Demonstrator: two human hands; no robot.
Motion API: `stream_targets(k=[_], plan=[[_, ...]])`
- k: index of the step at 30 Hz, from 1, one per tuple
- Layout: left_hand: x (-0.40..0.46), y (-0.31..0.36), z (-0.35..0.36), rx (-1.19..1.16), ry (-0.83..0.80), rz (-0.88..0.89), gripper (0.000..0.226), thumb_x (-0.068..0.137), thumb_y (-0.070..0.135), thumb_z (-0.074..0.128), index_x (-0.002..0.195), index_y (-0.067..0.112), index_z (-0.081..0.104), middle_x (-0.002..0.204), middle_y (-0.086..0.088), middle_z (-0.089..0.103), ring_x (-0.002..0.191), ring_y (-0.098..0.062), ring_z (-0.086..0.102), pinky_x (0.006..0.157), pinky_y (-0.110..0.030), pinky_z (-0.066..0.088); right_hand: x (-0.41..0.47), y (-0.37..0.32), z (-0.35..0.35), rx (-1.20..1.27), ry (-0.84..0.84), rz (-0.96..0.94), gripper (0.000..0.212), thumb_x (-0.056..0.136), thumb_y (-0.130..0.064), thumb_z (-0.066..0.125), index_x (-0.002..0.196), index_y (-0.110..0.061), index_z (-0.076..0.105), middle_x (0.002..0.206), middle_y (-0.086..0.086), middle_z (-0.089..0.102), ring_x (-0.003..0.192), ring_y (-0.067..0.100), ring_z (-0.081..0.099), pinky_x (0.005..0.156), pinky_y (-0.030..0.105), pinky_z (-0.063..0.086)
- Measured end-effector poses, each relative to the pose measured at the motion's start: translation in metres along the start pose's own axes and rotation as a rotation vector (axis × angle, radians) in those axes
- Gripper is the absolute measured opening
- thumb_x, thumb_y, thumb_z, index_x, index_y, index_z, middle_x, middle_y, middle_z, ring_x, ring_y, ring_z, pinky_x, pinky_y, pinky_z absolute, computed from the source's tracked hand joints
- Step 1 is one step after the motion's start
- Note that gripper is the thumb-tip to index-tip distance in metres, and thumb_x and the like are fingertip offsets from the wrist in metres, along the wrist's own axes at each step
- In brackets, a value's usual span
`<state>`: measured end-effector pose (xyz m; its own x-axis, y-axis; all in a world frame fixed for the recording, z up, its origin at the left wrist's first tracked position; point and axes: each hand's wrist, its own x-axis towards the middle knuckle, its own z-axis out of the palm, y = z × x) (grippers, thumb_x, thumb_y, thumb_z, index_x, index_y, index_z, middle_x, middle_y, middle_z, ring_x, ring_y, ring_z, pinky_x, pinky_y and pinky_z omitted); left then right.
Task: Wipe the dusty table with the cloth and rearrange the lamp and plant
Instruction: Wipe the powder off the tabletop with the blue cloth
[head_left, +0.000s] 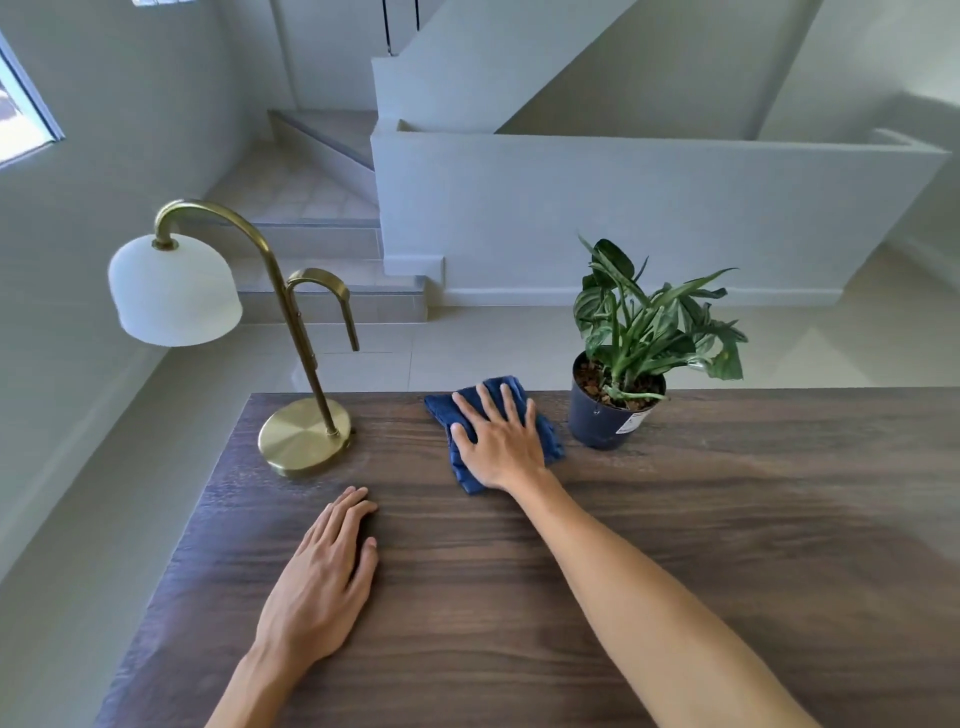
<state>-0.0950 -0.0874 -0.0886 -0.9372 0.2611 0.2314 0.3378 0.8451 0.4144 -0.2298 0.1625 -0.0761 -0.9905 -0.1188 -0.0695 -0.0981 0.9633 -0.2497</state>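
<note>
Right hand (498, 441) is pressing flat on the blue cloth (457, 410), fingers spread wide and palm down, not gripping, just lying open on top of it. The cloth is sitting folded near the far edge of the dark wood tabletop (727, 519), between the lamp and the plant, closer to the plant. Left hand (322, 577) is resting palm down on the bare tabletop nearer the person, fingers together and extended, holding nothing, fingertips pointing toward the lamp base. The brass lamp (304, 436) is standing upright at the far left corner, round base on the tabletop, curved neck carrying a white dome shade out past the left edge. The plant (644, 322) is standing upright in a dark pot (597, 415) at the far edge, just right of the cloth, not touching it. Faint dusty haze is showing on the wood near the lamp base. Stairs (311, 234) and tiled floor are lying beyond
</note>
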Motion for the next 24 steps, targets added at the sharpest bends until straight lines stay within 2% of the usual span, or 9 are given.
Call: stream_targets(k=[5, 10, 16, 18, 21, 24], plan=[[-0.002, -0.001, 0.001, -0.004, -0.023, 0.008, 0.06, 0.097, 0.051, 0.022, 0.14, 0.016, 0.046, 0.156, 0.005, 0.036, 0.149, -0.005, 0.019, 0.121, -0.023, 0.013, -0.036, 0.019, 0.003, 0.021, 0.029, -0.039, 0.058, 0.104, -0.055, 0.015, 0.159, -0.037, 0.014, 0.168, -0.004, 0.005, 0.155, 0.021, -0.003, 0.124, 0.048, -0.006], [-0.003, 0.002, 0.0, -0.006, -0.029, -0.001, 0.063, 0.096, 0.052, 0.021, 0.14, 0.016, 0.047, 0.154, 0.004, 0.038, 0.147, -0.003, 0.02, 0.12, -0.019, 0.011, -0.09, 0.053, -0.003, 0.025, 0.04, 0.014, 0.057, 0.105, -0.051, 0.016, 0.159, -0.035, 0.014, 0.168, -0.007, 0.005, 0.155, 0.017, -0.003, 0.125, 0.043, -0.006], [-0.002, 0.004, -0.003, -0.001, -0.044, 0.007, 0.062, 0.096, 0.052, 0.021, 0.14, 0.017, 0.046, 0.154, 0.004, 0.037, 0.147, -0.004, 0.021, 0.119, -0.019, 0.011, -0.172, 0.107, -0.015, -0.039, 0.04, 0.035, 0.062, 0.1, -0.06, 0.006, 0.158, -0.039, 0.013, 0.166, -0.014, 0.003, 0.154, 0.01, -0.002, 0.124, 0.036, -0.004], [-0.003, 0.004, -0.001, -0.003, -0.045, 0.007, 0.061, 0.096, 0.052, 0.022, 0.138, 0.016, 0.046, 0.154, 0.003, 0.038, 0.147, -0.004, 0.022, 0.119, -0.02, 0.013, -0.197, 0.144, -0.027, -0.077, 0.029, 0.114, 0.064, 0.097, -0.065, 0.004, 0.157, -0.044, 0.01, 0.166, -0.016, 0.0, 0.154, 0.011, -0.004, 0.124, 0.037, -0.004], [-0.001, 0.004, -0.002, -0.007, -0.039, 0.0, 0.06, 0.096, 0.052, 0.022, 0.137, 0.016, 0.047, 0.153, 0.002, 0.039, 0.147, -0.008, 0.025, 0.12, -0.026, 0.017, -0.21, 0.211, -0.047, -0.115, 0.016, 0.34, 0.07, 0.091, -0.075, 0.005, 0.156, -0.049, 0.005, 0.166, -0.015, -0.002, 0.154, 0.015, -0.004, 0.123, 0.046, 0.001], [0.001, 0.007, -0.003, 0.002, -0.04, 0.0, 0.059, 0.096, 0.051, 0.023, 0.137, 0.016, 0.046, 0.153, 0.0, 0.039, 0.147, -0.01, 0.026, 0.121, -0.028, 0.018, -0.19, 0.246, -0.061, -0.066, -0.009, 0.544, 0.068, 0.094, -0.072, 0.013, 0.156, -0.047, 0.002, 0.168, -0.011, -0.006, 0.154, 0.02, -0.01, 0.123, 0.054, -0.002]])
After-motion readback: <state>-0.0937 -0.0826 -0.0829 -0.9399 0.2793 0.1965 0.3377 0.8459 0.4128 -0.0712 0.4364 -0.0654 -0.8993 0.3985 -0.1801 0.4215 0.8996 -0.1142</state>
